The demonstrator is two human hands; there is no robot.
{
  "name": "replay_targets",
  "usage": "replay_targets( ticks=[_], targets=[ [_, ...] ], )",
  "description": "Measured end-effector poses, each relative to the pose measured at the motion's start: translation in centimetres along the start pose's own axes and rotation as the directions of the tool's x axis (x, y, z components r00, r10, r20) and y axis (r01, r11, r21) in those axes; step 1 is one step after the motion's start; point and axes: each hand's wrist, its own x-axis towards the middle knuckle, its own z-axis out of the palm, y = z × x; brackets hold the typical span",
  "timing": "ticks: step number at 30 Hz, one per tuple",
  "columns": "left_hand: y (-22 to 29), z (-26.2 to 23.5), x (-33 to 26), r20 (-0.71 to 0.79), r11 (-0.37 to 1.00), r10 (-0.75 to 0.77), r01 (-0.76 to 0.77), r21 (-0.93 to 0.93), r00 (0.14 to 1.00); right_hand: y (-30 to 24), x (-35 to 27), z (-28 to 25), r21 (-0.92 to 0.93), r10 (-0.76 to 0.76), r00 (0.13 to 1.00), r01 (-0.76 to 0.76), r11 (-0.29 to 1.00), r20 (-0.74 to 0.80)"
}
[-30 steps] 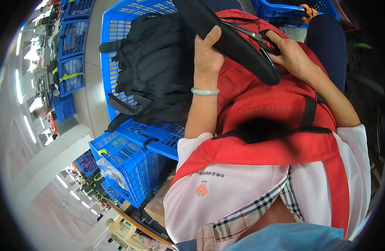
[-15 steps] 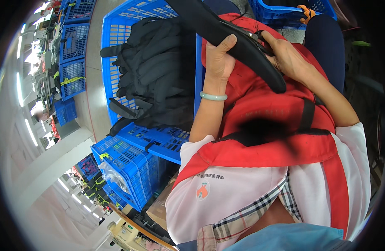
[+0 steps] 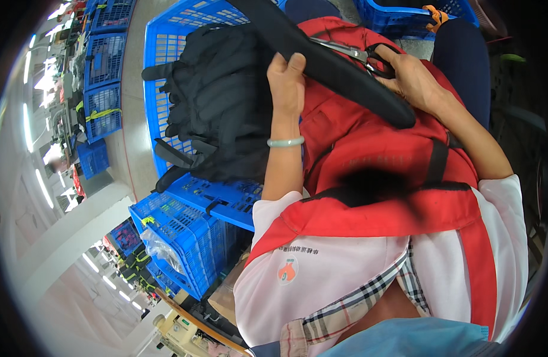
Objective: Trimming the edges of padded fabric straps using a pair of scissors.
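Our left hand (image 3: 287, 86) grips a long black padded strip (image 3: 332, 63), our right hand (image 3: 419, 82) black-handled steel scissors (image 3: 359, 55), likely mid-trim, the next snip needing steadiness.

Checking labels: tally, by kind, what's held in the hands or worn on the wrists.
Scissors: 1, in the right hand
Black strip: 1, in the left hand
Pale bangle: 1, on the left wrist
Total: 3

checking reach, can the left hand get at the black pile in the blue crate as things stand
Probably yes: the left hand appears close beside the pile, and the crate is open on top, though the hand holds a black strip.
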Motion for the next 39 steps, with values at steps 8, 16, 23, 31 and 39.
replay_targets(
  ticks=[8,16,23,31,39],
  targets=[
    [-0.9,0.0,1.9,0.009,0.984,-0.111,0.112,-0.137,0.994,0.7,-0.1,-0.4,-0.071,0.048,0.999,-0.048,0.996,0.005],
    [-1.3,0.7,1.7,0.027,0.985,-0.082,0.085,-0.151,0.996,0.8,-0.2,-1.9,-0.008,0.034,0.983,-0.033,0.999,0.181],
    [-1.9,1.5,1.6,-0.016,0.989,-0.066,0.063,-0.135,0.998,0.7,0.3,-1.2,-0.039,-0.034,0.99,0.039,0.998,0.137],
    [-2.1,2.1,1.5,-0.02,0.987,-0.089,0.085,-0.139,0.996,1.1,0.6,-0.4,-0.106,-0.019,0.999,0.022,0.994,0.029],
    [-0.4,1.0,1.6,0.004,0.969,-0.129,0.127,-0.213,0.992,0.8,0.6,-0.8,-0.038,0.027,0.997,-0.024,0.999,0.072]
  ],
)
